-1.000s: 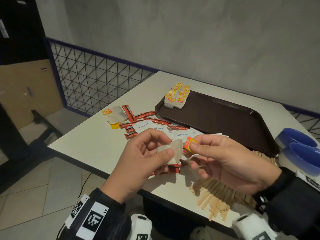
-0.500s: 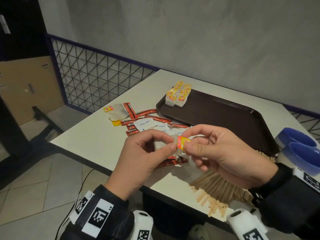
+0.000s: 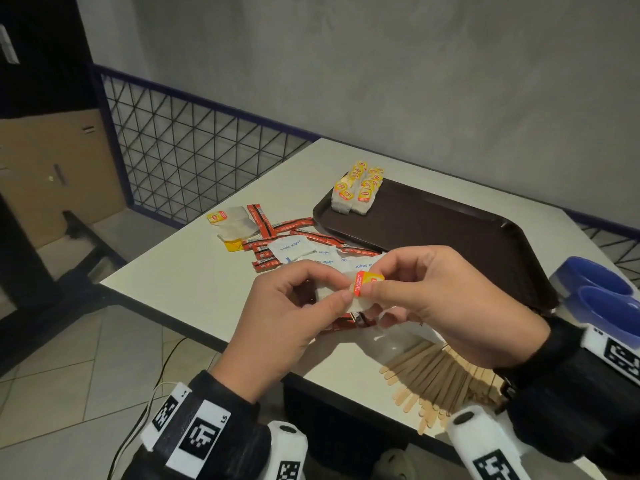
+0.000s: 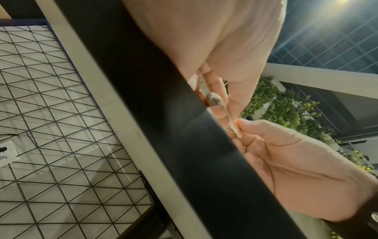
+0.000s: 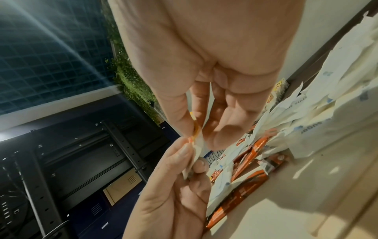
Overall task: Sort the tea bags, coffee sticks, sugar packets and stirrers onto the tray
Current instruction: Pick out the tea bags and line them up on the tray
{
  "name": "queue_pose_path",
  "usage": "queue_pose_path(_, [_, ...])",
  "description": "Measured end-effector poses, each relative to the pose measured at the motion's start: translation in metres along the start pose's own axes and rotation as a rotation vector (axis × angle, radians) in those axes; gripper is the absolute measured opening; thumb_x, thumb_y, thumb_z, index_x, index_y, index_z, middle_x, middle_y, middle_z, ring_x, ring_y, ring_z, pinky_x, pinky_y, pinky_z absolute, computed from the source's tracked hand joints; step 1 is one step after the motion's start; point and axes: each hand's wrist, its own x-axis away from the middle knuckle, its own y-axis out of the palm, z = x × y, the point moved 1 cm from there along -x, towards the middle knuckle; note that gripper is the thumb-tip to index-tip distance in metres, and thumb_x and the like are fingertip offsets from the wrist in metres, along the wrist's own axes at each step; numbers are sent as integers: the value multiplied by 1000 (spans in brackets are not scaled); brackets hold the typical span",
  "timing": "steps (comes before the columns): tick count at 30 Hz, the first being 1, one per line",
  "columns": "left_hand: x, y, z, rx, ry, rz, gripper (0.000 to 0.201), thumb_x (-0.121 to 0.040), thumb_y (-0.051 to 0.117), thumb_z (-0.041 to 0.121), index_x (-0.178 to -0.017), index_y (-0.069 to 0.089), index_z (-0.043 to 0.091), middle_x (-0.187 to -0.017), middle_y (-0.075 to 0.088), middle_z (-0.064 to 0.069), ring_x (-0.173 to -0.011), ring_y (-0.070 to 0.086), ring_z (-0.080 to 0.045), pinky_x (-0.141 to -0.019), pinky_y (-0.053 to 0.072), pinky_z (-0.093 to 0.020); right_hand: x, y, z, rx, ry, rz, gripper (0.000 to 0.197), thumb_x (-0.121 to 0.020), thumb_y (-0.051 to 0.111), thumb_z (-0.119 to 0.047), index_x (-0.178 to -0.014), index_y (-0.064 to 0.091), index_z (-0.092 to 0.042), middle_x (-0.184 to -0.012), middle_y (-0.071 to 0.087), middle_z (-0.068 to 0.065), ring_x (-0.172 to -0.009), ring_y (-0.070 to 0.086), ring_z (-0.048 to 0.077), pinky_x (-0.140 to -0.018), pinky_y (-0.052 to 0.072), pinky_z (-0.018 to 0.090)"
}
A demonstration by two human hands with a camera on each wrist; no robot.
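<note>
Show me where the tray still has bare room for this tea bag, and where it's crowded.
Tray is bare except its far-left corner, where the tea bags are stacked; free from beside that stack to the right end. Crowded: the table strip before the tray, with coffee sticks, sugar packets and stirrers. Both hands pinch the held tea bag.

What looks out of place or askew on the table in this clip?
Two loose tea bags lie apart at the table's left, not with the neat tea bag rows on the tray. Wooden stirrers overhang the near edge. Nothing looks spilled or torn.
</note>
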Motion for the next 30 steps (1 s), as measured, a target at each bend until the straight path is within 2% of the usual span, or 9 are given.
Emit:
queue_pose_path(2, [0,-1,-1,9,-14,-3,20,-81,84,14,-80,79,33,-78,69,-8,-65,55,-19,-58,51,-31,0,-1,-2,3,8,-9,22,-83,79,-7,-96,70,9,-87,72,31,-75,70,33,-70,62,37])
queue_pose_path(4, [0,-1,-1,-3,-27,-10,16,-82,85,17,-83,80,32,-82,70,-10,-70,58,-31,-62,54,-40,0,-1,-4,26,12,-21,22,-82,80,-4,-96,70,9,-86,72,31,-75,71,33,-71,62,40])
queue_pose_path(10, [0,-1,1,-2,-36,-38,11,-80,84,20,-85,82,30,-77,67,-14,-63,53,-13,-58,51,-25,-2,-6,-12,128,-8,-27,23,-78,83,-6,-96,72,3,-81,74,24,-70,73,32,-70,62,42])
queue_pose_path(12, [0,0,2,11,-42,-51,12,-81,83,17,-86,82,29,-81,70,-14,-64,56,-17,-60,56,-28,-2,-7,-15,176,-23,-24,21,-79,83,-7,-95,73,1,-81,75,23,-73,74,36,-69,64,40])
queue_pose_path(15, [0,1,0,28,-53,-65,15,-84,81,12,-86,82,27,-89,74,-7,-74,62,-33,-65,62,-39,-4,-8,-17,240,-43,-14,17,-80,83,-8,-93,74,-1,-81,74,24,-74,75,37,-69,64,41])
queue_pose_path(18, [0,1,-3,48,-65,-71,14,-85,80,11,-85,82,25,-92,74,-4,-80,63,-40,-66,60,-35,-5,-8,-19,335,-55,-3,14,-80,84,-7,-90,74,-4,-77,74,21,-74,75,37,-71,63,47])
queue_pose_path(24, [-1,1,-3,45,-64,-95,14,-88,78,13,-85,80,26,-94,74,1,-75,65,-35,-65,57,-31,-10,-4,-22,588,-143,13,13,-78,83,-13,-82,73,-19,-73,73,6,-66,71,24,-68,60,52])
queue_pose_path(28, [0,0,-3,75,-49,-99,12,-89,76,11,-85,79,22,-94,74,-2,-69,64,-21,-65,55,-28,-12,1,-26,717,-204,20,12,-76,81,-16,-79,72,-23,-70,73,-1,-63,68,14,-65,58,44])
queue_pose_path(30, [0,0,-4,86,-52,-89,11,-88,77,13,-84,78,24,-94,73,-3,-72,65,-20,-65,56,-28,-12,3,-30,758,-226,-11,11,-77,80,-17,-79,71,-24,-69,72,-3,-62,68,11,-65,58,43])
